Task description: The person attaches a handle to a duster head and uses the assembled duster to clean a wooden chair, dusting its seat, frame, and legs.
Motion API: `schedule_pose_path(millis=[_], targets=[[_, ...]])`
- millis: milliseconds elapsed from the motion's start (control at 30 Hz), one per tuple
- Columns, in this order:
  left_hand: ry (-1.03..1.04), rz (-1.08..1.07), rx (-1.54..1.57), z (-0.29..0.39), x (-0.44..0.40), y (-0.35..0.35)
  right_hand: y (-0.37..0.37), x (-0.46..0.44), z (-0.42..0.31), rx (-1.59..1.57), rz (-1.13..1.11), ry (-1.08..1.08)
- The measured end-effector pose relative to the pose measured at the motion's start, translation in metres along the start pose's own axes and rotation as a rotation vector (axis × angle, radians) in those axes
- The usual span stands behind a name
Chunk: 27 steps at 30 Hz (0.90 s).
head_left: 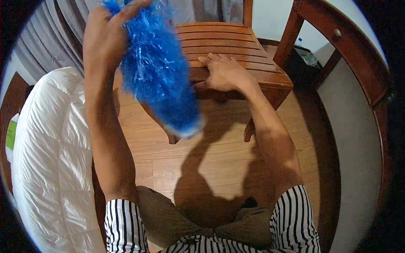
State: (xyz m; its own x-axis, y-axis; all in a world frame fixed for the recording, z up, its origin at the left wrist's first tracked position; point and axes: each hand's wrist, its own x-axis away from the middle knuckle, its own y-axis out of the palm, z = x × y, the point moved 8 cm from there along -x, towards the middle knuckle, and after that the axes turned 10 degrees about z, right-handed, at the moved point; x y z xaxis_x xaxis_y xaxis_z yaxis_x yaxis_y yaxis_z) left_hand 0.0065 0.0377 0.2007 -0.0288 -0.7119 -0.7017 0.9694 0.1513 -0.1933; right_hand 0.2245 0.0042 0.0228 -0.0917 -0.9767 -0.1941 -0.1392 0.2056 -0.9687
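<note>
My left hand (107, 40) is raised at the upper left, its fingers closed around the top of a shiny blue tinsel bundle (156, 63). The bundle hangs down in front of a wooden chair (219, 42) with a slatted seat. Its lower end is pale and smeared by motion, and its top runs out of the frame. My right hand (228, 74) rests on the front edge of the chair seat, with fingers stretched out flat over the slats and the thumb near the front rail.
A bed with a white quilt (55, 147) lies along the left. Grey curtains (50, 33) hang behind. At the right stands a wooden frame with a grey panel (358, 126), and behind it a dark bin (306, 59) with a plastic liner. The floor (164, 168) is wood-toned.
</note>
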Motion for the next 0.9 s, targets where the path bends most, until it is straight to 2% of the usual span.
schedule_pose_path(millis=[133, 167, 267, 367, 467, 567, 667, 700, 800, 900], targets=[[0.233, 0.035, -0.472, -0.003, -0.014, -0.004, 0.009, -0.007, 0.003, 0.013, 0.035, -0.036], [0.370, 0.112, -0.629, 0.009, -0.007, -0.003, -0.001, -0.001, -0.005, 0.015, 0.025, -0.027], [0.421, 0.116, -0.794, 0.015, -0.002, 0.006, -0.007, 0.001, -0.007, -0.007, 0.017, -0.016], [0.421, 0.077, -0.768, 0.016, -0.001, 0.007, -0.003, -0.001, -0.005, -0.013, 0.035, -0.014], [0.234, -0.030, -0.533, 0.002, -0.007, 0.003, -0.003, 0.000, -0.005, 0.014, 0.028, -0.020], [0.087, -0.007, -0.130, -0.014, -0.013, -0.006, -0.004, 0.002, -0.003, 0.034, -0.005, -0.011], [0.207, 0.082, 0.215, -0.002, -0.011, -0.014, 0.010, -0.005, 0.010, -0.015, 0.026, -0.074], [-0.081, 0.075, 0.223, -0.031, -0.022, -0.016, 0.019, -0.010, 0.016, -0.040, 0.048, -0.109], [0.671, 0.221, -0.342, 0.012, -0.001, -0.023, 0.025, -0.015, 0.018, -0.005, 0.060, -0.082], [0.040, 0.102, -0.122, 0.021, 0.010, -0.001, -0.008, 0.003, -0.007, 0.015, -0.012, -0.001]])
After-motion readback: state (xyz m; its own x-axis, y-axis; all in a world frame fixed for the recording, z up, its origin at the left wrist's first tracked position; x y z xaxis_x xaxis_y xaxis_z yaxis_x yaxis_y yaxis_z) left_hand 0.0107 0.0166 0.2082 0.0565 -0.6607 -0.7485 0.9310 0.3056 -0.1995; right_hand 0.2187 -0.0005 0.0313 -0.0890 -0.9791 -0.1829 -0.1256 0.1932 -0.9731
